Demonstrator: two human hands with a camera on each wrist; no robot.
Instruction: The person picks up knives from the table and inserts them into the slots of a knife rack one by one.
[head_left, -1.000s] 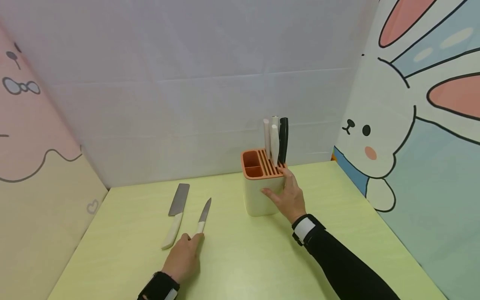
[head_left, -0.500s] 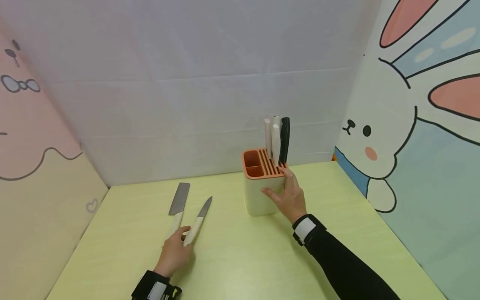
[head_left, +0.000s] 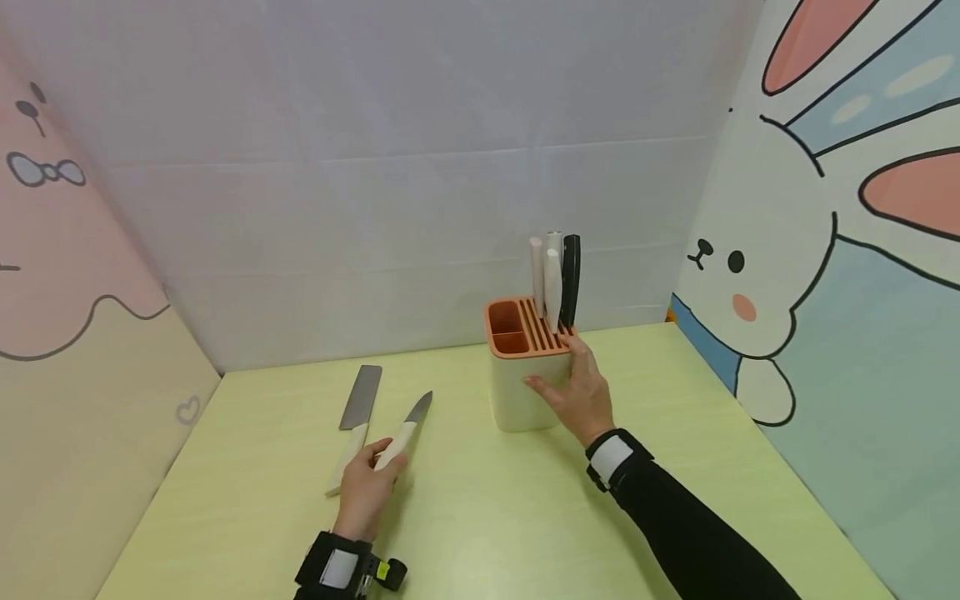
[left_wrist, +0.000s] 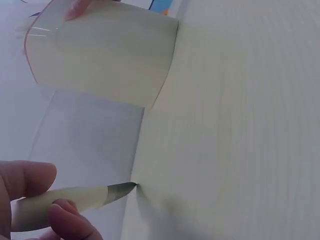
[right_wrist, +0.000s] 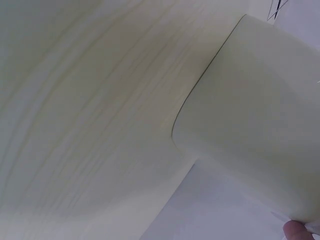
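Observation:
My left hand (head_left: 365, 492) holds a small paring knife (head_left: 396, 446) by its white handle, the blade pointing away to the upper right. In the left wrist view, thumb and fingers pinch the end of that handle (left_wrist: 85, 197). Just left of it a cleaver (head_left: 362, 398) with a grey blade lies on the table, its white handle partly behind my fingers. A cream knife block (head_left: 517, 398) with an orange slotted top stands further back. My right hand (head_left: 581, 398) grips its front right corner, thumb on the front and fingers up at the rim.
White-handled knives (head_left: 553, 287) and a black-handled one (head_left: 571, 279) stand upright in the block's slots. Left of the slots are two open compartments (head_left: 507, 321). A pale wall (head_left: 337, 217) closes off the table's (head_left: 480, 517) back edge, with printed panels at both sides.
The paring knife has come up off the table, and my left hand has shifted its grip along the handle, then moved slightly right. My right hand stays on the knife block.

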